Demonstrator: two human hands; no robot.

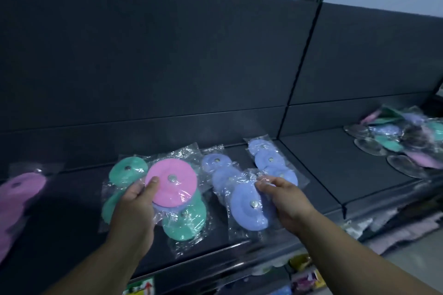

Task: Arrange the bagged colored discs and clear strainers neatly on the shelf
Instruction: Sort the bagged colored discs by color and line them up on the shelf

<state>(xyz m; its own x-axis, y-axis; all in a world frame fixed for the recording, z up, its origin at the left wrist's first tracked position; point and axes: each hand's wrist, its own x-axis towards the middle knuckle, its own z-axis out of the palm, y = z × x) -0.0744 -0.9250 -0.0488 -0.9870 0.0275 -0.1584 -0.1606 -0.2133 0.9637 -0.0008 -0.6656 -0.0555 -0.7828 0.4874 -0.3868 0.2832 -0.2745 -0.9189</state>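
Note:
My left hand (pixel 134 208) grips a clear bag with a pink disc (pixel 175 182) on top, thumb on the disc's left edge. Green discs in bags (pixel 184 223) lie under and behind it, one at the back (pixel 128 170). My right hand (pixel 282 201) pinches the plastic of a bag holding a large blue disc (pixel 247 208). Two more bags of blue discs lie on the dark shelf (pixel 323 163) behind, one in the middle (pixel 217 165) and one to the right (pixel 271 160). A pink bagged disc (pixel 19 189) lies blurred at the far left.
A loose heap of bagged coloured discs and clear strainers (pixel 402 141) sits on the shelf section at the right. A dark back panel (pixel 167 67) rises behind the shelf, split by an upright divider (pixel 302 67). Lower shelves hold other goods (pixel 304 275).

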